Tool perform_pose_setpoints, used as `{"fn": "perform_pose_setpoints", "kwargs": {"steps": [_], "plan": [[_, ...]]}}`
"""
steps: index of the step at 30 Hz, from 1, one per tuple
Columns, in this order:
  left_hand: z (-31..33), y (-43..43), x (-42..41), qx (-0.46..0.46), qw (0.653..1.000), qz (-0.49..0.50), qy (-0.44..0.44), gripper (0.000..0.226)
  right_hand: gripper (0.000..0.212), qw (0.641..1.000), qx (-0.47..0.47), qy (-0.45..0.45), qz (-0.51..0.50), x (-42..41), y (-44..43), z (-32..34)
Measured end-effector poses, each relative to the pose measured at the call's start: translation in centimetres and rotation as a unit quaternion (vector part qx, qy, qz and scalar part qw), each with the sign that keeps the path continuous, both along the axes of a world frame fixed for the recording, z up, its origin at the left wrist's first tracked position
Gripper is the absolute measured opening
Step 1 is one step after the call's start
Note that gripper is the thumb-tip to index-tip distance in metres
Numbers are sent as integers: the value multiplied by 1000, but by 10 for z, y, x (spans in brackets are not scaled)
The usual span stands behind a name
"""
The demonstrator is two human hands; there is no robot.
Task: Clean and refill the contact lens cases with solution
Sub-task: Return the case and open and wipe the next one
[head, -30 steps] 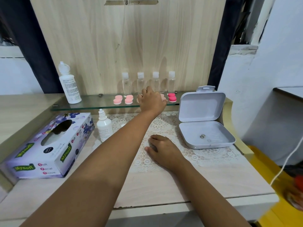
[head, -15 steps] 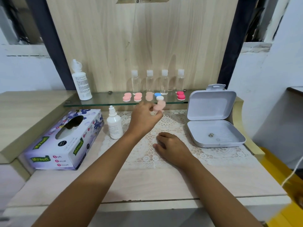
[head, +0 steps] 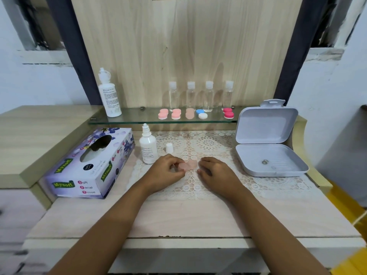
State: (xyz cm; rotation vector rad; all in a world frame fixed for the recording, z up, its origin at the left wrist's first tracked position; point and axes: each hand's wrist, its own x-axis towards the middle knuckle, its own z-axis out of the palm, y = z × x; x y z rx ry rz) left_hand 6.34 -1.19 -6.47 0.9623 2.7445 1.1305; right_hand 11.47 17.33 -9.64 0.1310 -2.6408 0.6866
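- Looks like a home dressing table: wood-grain top (head: 178, 219), glass shelf (head: 129, 120), lace mat (head: 218, 143).
- Tissue box (head: 89, 165), solution bottle (head: 109, 98) at hand, painted wall (head: 39, 86) either side.

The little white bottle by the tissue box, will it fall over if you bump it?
Probably: the little white bottle is tall and narrow, so a bump could tip it. Its cap is off beside it, so it might spill. It looks like light plastic.
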Motion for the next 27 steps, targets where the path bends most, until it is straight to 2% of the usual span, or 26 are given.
{"fn": "perform_pose_setpoints", "kwargs": {"steps": [2,4,6,8,15,17,21,27], "plan": [[-1,-1,-1,-6,1000,-13,8,21,17,1000,-23,0,-1,1,-1,2],[-2,-2,-2,-14,999,-27,13,22,29,1000,-28,1,2,2,-2,4],[-5,-2,-3,-24,999,-36,17,33,39,999,-39,0,9,3,-2,7],[-8,-3,-5,-33,999,-37,11,47,41,999,-41,0,15,4,-4,8],[-11,-1,-5,-60,998,-22,26,68,20,999,-33,0,10,3,-4,7],[-11,-1,-5,-60,997,-22,36,62,22,1000,-30,1,5,3,-4,5],[-14,-1,-7,-44,996,-33,65,32,34,1000,1,-11,3,2,-6,4],[-16,1,-6,-44,994,-30,100,31,27,999,29,-13,2,2,-8,3]]}}
